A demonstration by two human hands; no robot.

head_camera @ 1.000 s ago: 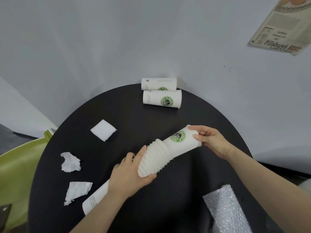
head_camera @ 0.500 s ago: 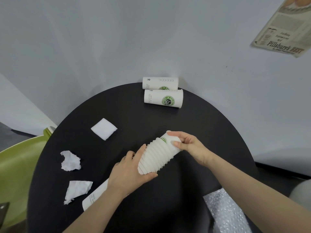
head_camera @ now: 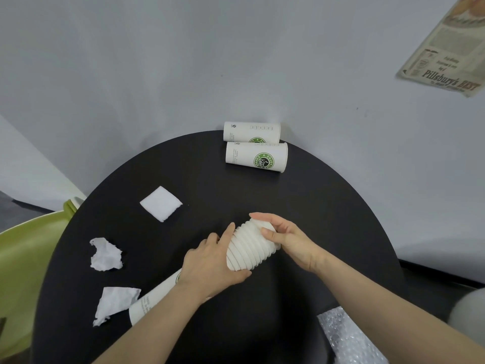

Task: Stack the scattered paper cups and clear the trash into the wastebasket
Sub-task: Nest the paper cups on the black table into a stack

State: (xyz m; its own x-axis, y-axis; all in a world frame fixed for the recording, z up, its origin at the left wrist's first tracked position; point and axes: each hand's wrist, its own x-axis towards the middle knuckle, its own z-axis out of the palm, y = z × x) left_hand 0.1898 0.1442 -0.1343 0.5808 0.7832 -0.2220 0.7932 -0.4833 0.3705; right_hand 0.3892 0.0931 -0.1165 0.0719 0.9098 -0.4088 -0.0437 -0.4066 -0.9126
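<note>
I am holding the stack of cups [head_camera: 250, 246] on its side, low over the middle of the black worktop [head_camera: 315, 200]. My left hand [head_camera: 212, 264] is gripping the stack near its rims, with the fingers [head_camera: 226, 233] curled over the top and the thumb under it. My right hand [head_camera: 286, 240] is holding the open end, with its fingers curled around the last rim. The long bottom part of the stack is sticking out under my left arm.

Two more cups are lying on their sides, touching each other, at the far edge: the near cup [head_camera: 256, 156] and the far cup [head_camera: 250, 131].

On the left I am seeing a flat white square pad [head_camera: 161, 203], a crumpled tissue [head_camera: 105, 254] and a torn tissue [head_camera: 115, 302] that is touching the stack's bottom end. A piece of bubble wrap [head_camera: 349, 337] is lying near my right arm. A green chair [head_camera: 26, 258] is beside the worktop.
</note>
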